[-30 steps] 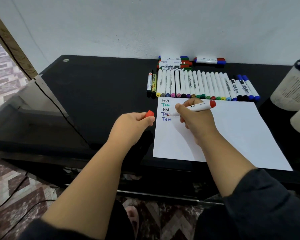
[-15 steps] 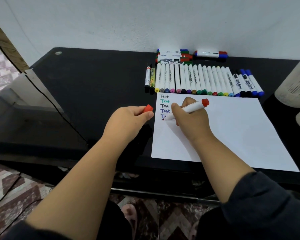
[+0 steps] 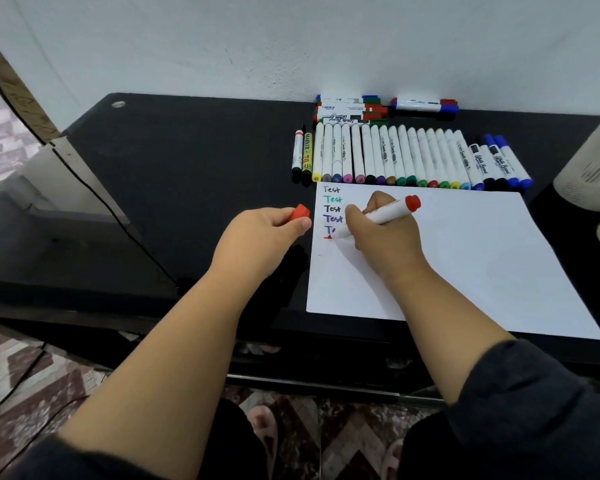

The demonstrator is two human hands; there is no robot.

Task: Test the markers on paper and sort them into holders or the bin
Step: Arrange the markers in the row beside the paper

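1. Head view: my right hand (image 3: 383, 233) pinches the red marker (image 3: 378, 218), its tip touching the paper (image 3: 465, 258) just under the last "Test"; its long axis rises up-right from the tip.
2. My left hand (image 3: 260, 240), just left of the paper, pinches the red cap (image 3: 300, 213). The cap sits nearer the tip than the marker's tail, so recapping looks a short reach.

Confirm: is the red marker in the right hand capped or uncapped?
Uncapped. The left hand pinches the red cap apart from the red marker, whose bare tip touches the paper in the right hand.
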